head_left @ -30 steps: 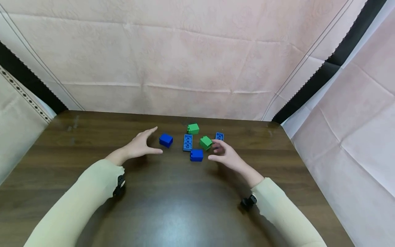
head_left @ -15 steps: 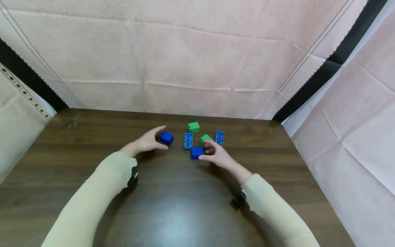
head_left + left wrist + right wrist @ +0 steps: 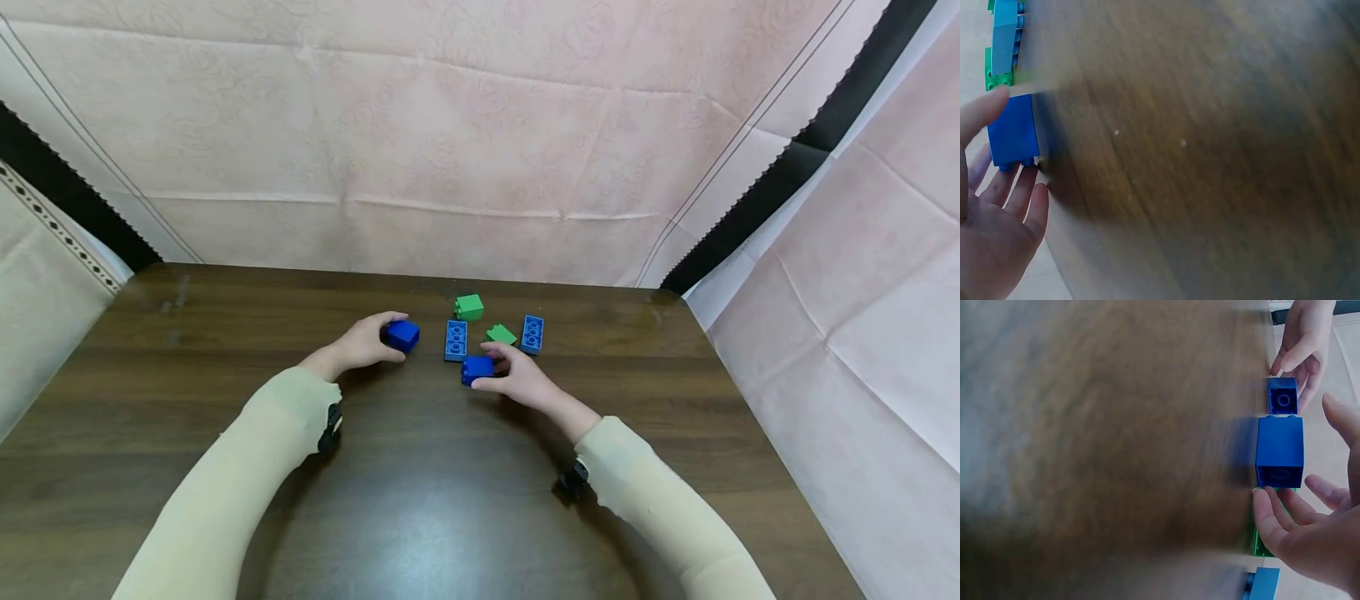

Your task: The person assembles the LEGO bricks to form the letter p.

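In the head view my left hand (image 3: 367, 340) is curved around a dark blue toy brick (image 3: 402, 335), index finger on the far side and thumb on the near side. The left wrist view shows the thumb overlapping a corner of this brick (image 3: 1015, 129) and fingertips at its studded end. My right hand (image 3: 517, 377) reaches around a second dark blue brick (image 3: 477, 368). In the right wrist view its fingertips are right at the end of that brick (image 3: 1280, 442), while the thumb (image 3: 1338, 415) stands apart from it.
Between and behind the hands lie a lighter blue brick (image 3: 456, 341), a green brick (image 3: 469, 307), another green brick (image 3: 501, 335) partly behind my right hand, and a lighter blue brick (image 3: 532, 333). The brown wooden table (image 3: 390, 483) ends at a pale cloth wall (image 3: 450, 167).
My left hand has moved right and closed in around the left dark blue brick. My right hand has moved left from beside the green brick to the front dark blue brick.
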Demonstrator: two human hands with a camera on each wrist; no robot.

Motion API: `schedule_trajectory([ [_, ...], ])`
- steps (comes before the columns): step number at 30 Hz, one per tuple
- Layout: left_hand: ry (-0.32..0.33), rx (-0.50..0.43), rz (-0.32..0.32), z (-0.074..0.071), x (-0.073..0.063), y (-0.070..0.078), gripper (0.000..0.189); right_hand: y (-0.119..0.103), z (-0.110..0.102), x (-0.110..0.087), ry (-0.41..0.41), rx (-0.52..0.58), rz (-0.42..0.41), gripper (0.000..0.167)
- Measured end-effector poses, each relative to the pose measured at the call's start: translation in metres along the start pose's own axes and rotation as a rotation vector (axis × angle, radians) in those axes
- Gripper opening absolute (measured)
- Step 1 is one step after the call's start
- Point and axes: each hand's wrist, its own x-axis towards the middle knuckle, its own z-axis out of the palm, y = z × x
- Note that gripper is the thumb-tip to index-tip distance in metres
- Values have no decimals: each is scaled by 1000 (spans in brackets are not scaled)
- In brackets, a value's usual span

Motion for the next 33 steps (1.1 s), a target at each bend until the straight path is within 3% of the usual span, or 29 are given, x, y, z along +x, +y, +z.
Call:
schedule_trajectory([
  [6, 41, 8, 22, 1, 3, -1, 55, 0, 4, 6, 13, -37, -1, 62],
  [13, 34, -5, 44, 2, -1, 5, 37, -1, 8, 11, 16, -110, 1, 49],
  [21, 26, -8, 53, 3, -5, 7, 36, 0, 10, 13, 21, -144, 2, 39],
  [33, -5, -1, 67, 9, -12, 9, 37, 2, 6, 8, 3, -79, 23, 35],
])
